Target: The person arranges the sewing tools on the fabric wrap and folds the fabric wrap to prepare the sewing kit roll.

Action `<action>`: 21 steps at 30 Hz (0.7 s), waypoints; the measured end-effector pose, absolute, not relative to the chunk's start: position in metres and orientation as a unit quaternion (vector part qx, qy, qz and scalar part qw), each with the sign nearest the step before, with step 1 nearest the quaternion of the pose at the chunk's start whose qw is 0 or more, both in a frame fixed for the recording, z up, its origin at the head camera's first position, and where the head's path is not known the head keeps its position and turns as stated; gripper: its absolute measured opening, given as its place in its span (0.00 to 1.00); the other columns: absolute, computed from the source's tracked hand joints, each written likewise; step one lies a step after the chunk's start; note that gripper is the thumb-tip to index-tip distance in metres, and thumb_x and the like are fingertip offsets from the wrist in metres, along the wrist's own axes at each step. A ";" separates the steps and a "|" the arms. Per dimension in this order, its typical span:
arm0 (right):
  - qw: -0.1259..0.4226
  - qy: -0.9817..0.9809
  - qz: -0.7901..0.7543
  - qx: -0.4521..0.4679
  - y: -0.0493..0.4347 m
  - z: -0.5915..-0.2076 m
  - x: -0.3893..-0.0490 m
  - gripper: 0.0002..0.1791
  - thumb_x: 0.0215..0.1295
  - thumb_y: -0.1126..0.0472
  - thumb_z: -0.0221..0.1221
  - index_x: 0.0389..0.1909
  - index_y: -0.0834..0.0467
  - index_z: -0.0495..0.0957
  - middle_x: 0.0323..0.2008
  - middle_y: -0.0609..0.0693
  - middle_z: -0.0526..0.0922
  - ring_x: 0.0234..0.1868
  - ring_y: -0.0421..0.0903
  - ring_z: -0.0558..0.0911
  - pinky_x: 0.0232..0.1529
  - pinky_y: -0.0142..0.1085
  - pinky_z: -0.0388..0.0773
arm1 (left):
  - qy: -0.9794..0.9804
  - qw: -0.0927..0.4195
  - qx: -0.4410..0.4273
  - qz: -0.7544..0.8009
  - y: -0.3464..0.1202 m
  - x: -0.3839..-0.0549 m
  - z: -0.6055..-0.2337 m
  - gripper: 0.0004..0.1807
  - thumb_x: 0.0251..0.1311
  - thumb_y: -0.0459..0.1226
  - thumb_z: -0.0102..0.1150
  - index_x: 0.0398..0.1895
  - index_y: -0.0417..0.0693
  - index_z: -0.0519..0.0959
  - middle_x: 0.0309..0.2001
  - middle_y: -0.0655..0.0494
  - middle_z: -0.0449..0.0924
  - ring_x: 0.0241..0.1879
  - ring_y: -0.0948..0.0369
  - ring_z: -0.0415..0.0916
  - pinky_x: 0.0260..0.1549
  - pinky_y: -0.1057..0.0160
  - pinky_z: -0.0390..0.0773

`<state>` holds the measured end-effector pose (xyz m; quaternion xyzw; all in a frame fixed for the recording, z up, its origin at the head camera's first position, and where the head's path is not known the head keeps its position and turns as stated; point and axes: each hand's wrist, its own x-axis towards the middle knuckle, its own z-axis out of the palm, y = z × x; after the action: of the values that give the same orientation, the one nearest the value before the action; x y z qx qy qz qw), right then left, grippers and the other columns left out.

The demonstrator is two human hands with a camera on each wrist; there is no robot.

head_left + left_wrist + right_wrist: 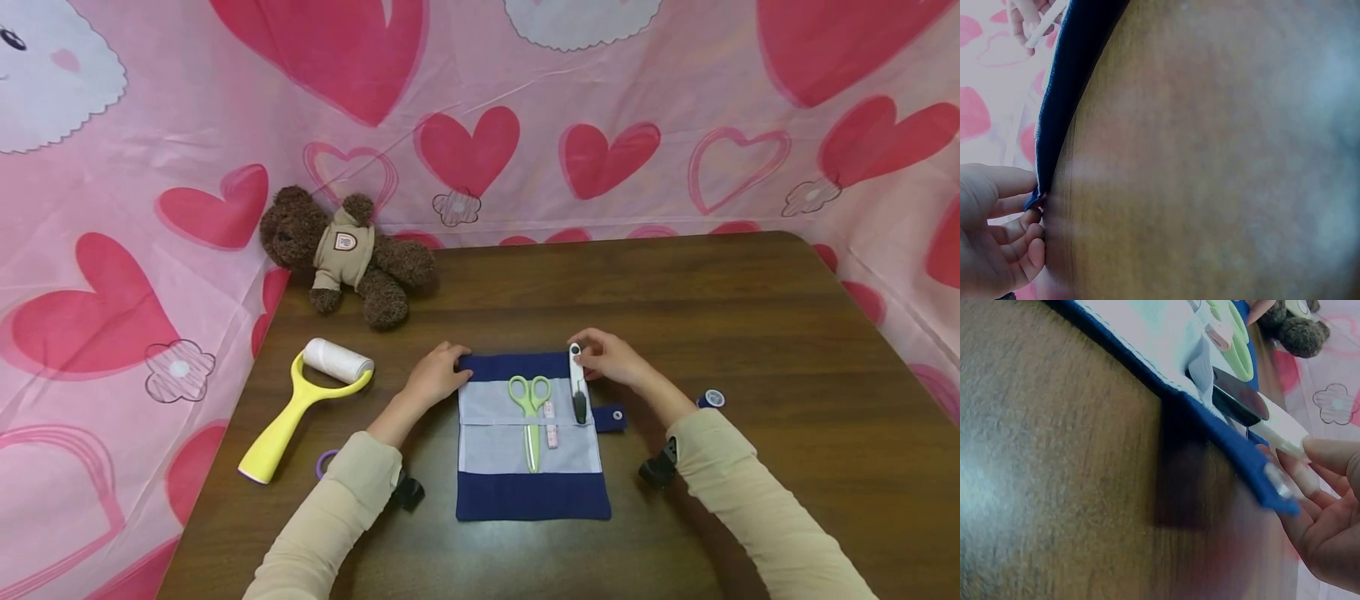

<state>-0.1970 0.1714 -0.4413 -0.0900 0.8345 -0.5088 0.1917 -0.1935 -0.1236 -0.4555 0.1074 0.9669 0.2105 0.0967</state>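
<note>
A navy fabric roll-up pouch (pixel 532 497) with a pale grey lining lies unfolded on the table. My left hand (pixel 438 375) pinches its far left corner between thumb and fingers; the navy edge (pixel 1060 112) rises from there in the left wrist view. With thumb and fingers, my right hand (pixel 611 358) grips the white end of a slim tool (pixel 1279 425) whose other end is dark. That dark end reaches the lining's pocket band. Green-handled scissors (pixel 532 442) and a pink-and-white measuring tape (pixel 551 425) sit in the pocket. A snap strap (pixel 611 419) sticks out at right.
On the left lies a yellow lint roller (pixel 285 417), with a purple ring (pixel 322 464) partly hidden by my left sleeve. A brown teddy bear (pixel 348 250) rests at the back left. Beside my right forearm is a blue thread spool (pixel 711 399).
</note>
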 end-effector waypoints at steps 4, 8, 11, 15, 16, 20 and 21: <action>0.190 0.829 -0.517 -0.099 0.173 -0.442 -0.195 0.18 0.62 0.68 0.51 0.52 0.69 0.67 0.30 0.58 0.76 0.32 0.48 0.78 0.38 0.43 0.76 | 0.967 0.099 0.105 0.212 -0.123 -0.194 -0.455 0.20 0.55 0.42 0.58 0.52 0.47 0.74 0.38 0.52 0.72 0.35 0.58 0.70 0.35 0.59 0.72; 0.186 0.827 -0.519 -0.106 0.174 -0.444 -0.194 0.18 0.61 0.68 0.52 0.52 0.70 0.66 0.29 0.57 0.76 0.32 0.46 0.78 0.39 0.42 0.76 | 0.966 0.101 0.105 0.215 -0.123 -0.193 -0.455 0.20 0.56 0.42 0.58 0.52 0.47 0.74 0.37 0.52 0.72 0.35 0.57 0.70 0.34 0.59 0.71; 0.178 0.826 -0.524 -0.113 0.175 -0.445 -0.193 0.17 0.61 0.69 0.52 0.51 0.71 0.66 0.29 0.57 0.76 0.32 0.45 0.77 0.40 0.42 0.76 | 0.966 0.099 0.108 0.215 -0.124 -0.194 -0.455 0.20 0.56 0.42 0.58 0.52 0.47 0.74 0.37 0.52 0.71 0.35 0.57 0.70 0.34 0.59 0.71; 0.166 0.829 -0.522 -0.113 0.177 -0.447 -0.191 0.16 0.60 0.69 0.52 0.48 0.71 0.68 0.31 0.59 0.77 0.33 0.46 0.78 0.41 0.42 0.75 | 0.965 0.097 0.112 0.215 -0.124 -0.194 -0.456 0.20 0.55 0.42 0.58 0.52 0.47 0.74 0.37 0.51 0.72 0.35 0.57 0.70 0.34 0.58 0.72; 0.163 0.835 -0.513 -0.114 0.177 -0.447 -0.190 0.16 0.61 0.68 0.52 0.48 0.70 0.69 0.32 0.59 0.77 0.34 0.46 0.78 0.41 0.41 0.75 | 0.965 0.097 0.112 0.216 -0.124 -0.194 -0.456 0.20 0.55 0.42 0.58 0.52 0.47 0.74 0.38 0.51 0.72 0.35 0.57 0.70 0.35 0.58 0.72; 0.152 0.864 -0.466 -0.116 0.178 -0.447 -0.186 0.14 0.60 0.63 0.55 0.45 0.67 0.73 0.35 0.57 0.78 0.36 0.47 0.77 0.40 0.38 0.72 | 0.965 0.099 0.109 0.218 -0.124 -0.194 -0.455 0.20 0.55 0.41 0.58 0.52 0.47 0.74 0.39 0.51 0.72 0.36 0.57 0.71 0.36 0.58 0.72; 0.149 0.868 -0.459 -0.118 0.178 -0.448 -0.185 0.14 0.60 0.63 0.55 0.45 0.66 0.74 0.35 0.57 0.79 0.36 0.47 0.76 0.39 0.38 0.71 | 0.965 0.099 0.108 0.218 -0.124 -0.194 -0.455 0.20 0.55 0.41 0.58 0.52 0.47 0.74 0.39 0.51 0.72 0.36 0.57 0.71 0.36 0.58 0.72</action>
<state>-0.1850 0.1776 -0.4480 -0.1180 0.8677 -0.4591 0.1495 -0.1938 -0.1238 -0.4546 0.1080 0.9649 0.2180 0.0993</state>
